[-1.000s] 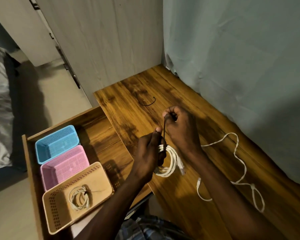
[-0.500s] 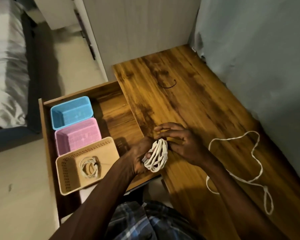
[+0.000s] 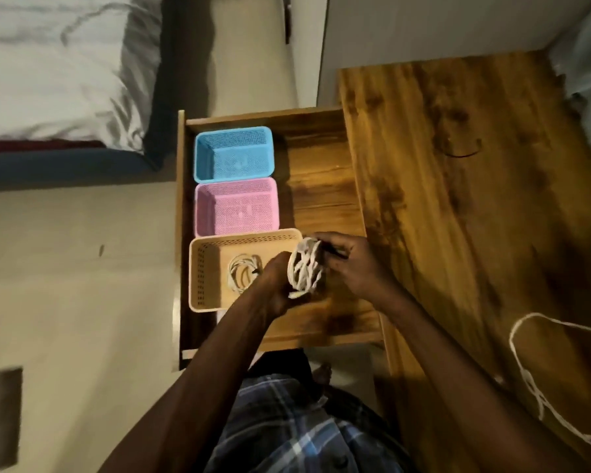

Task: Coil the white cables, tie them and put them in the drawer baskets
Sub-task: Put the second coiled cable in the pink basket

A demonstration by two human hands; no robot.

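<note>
1. Head view, nearest item: a loose white cable [image 3: 533,387] is lying uncoiled on the wooden desk [image 3: 458,233], at the near right corner. By my reading it is still waiting to be coiled and tied.
2. Left hand [image 3: 277,285] is curling its fingers around the lower side of a coiled white cable [image 3: 304,268], holding it upright above the open drawer [image 3: 321,186], at the right edge of the tan basket [image 3: 198,268].
3. Right hand [image 3: 348,261] is gripping the far side of the same coil, pinching a thin dark tie [image 3: 331,249] at its top; whether the tie is fully fastened cannot be told.
4. Tan basket is already holding one finished tied coil [image 3: 243,273], so one cable looks done.
5. Pink basket [image 3: 236,206] and blue basket [image 3: 234,153], further back in the drawer, are showing no cable.
6. A spare dark tie [image 3: 461,153] is lying on the desk, well apart from the hands.
7. Change from half a second ago: both hands are carrying the coil off the desk edge and out over the drawer, and the right hand, then spread over the coil, is now closing on it.
</note>
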